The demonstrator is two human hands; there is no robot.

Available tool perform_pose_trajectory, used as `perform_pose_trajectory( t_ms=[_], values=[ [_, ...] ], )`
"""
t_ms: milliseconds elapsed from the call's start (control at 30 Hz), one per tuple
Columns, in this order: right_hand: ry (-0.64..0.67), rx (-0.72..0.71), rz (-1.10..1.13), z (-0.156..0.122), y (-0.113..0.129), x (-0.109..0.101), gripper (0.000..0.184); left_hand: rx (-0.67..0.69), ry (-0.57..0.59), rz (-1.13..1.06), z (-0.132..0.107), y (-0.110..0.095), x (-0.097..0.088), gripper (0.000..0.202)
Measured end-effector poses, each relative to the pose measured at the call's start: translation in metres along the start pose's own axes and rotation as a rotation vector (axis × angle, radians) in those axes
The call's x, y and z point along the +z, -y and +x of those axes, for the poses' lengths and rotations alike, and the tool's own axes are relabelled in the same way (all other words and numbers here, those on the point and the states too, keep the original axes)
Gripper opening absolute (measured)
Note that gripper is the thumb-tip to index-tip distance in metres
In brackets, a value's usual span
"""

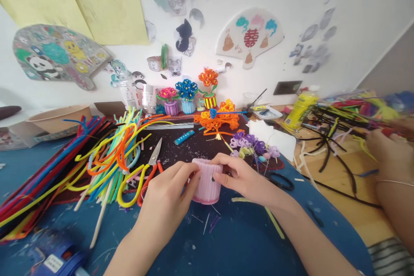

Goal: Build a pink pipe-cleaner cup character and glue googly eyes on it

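Observation:
Between my hands, just above the blue table covering, is a small pink pot (pixel 207 187) made of pipe cleaners, with a dark-pupilled googly eye on its right side. My left hand (pixel 171 194) pinches its left rim, thumb and fingers together. On the other side my right hand (pixel 241 177) grips the rim, fingers over the top and thumb beside the eye. Left of the hands lie scissors (pixel 152 161) with orange-red and yellow handles. Purple pipe-cleaner flowers (pixel 255 143) lie behind my right hand.
Bundles of pipe cleaners (pixel 119 151) cover the left side, with a blue glue gun (pixel 61 254) at front left. Finished flower pots (pixel 188 105) line the wall. A yellow bottle (pixel 300 108) stands at right, near another person's hand (pixel 388 151).

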State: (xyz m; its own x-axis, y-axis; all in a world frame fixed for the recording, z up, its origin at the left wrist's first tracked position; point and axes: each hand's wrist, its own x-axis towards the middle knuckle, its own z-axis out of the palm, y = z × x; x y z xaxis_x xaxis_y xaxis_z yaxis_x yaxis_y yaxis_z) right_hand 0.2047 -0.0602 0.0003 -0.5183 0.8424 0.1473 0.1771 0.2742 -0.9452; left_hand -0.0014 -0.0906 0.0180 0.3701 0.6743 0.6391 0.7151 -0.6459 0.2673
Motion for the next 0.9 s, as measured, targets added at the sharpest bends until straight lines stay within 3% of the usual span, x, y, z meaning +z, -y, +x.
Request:
perform_pose_trajectory(
  t_ms=[167, 533, 633, 733, 900],
  values=[
    [0.015, 0.015, 0.025, 0.001, 0.002, 0.0, 0.033, 0.024, -0.011, 0.091, -0.003, 0.002, 0.006, 0.01],
    [0.036, 0.043, 0.169, 0.004, 0.004, 0.004, 0.039, 0.021, 0.086, 0.326, -0.001, 0.0, 0.005, 0.025],
    [0.044, 0.059, 0.224, 0.004, 0.004, 0.004, 0.039, -0.132, 0.161, 0.208, 0.0, 0.001, 0.006, 0.023],
    [0.024, 0.075, 0.239, 0.006, 0.002, 0.003, 0.037, -0.32, 0.236, -0.066, 0.003, 0.002, 0.004, 0.023],
    [-0.075, 0.093, 0.203, 0.01, -0.003, 0.005, 0.038, -0.536, 0.245, -0.524, 0.013, 0.003, -0.006, 0.031]
  ],
)
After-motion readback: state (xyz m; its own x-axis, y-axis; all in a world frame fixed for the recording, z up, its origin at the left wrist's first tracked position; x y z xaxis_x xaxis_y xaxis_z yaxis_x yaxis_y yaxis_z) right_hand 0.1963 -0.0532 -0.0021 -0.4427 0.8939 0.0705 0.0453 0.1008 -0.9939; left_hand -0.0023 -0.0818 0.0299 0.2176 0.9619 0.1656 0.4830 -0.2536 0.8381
